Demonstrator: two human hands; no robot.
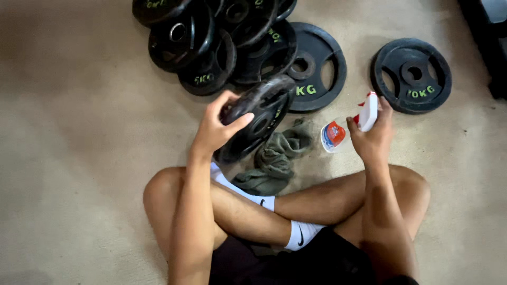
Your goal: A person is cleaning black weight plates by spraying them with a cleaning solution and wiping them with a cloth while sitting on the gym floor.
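Black round cast-iron weight plate (pixel 256 119) stands tilted on edge at the frame's centre, the left hand (pixel 214 129) with fingers clasped over its upper rim, above a crumpled olive-green cloth (pixel 274 158) on the beige carpet floor (pixel 79 132). Right of centre, the right hand (pixel 372 137) grips a clear plastic spray bottle with a red-and-white trigger head (pixel 348 126). Farther up lie a pile of black weight plates (pixel 232 42) and, upper right, a single black weight plate (pixel 412 74).

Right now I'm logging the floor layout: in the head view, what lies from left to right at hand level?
Left hand → black weight plate it holds tilted → green cloth → spray bottle → right hand gripping it → lone weight plate flat on the carpet.
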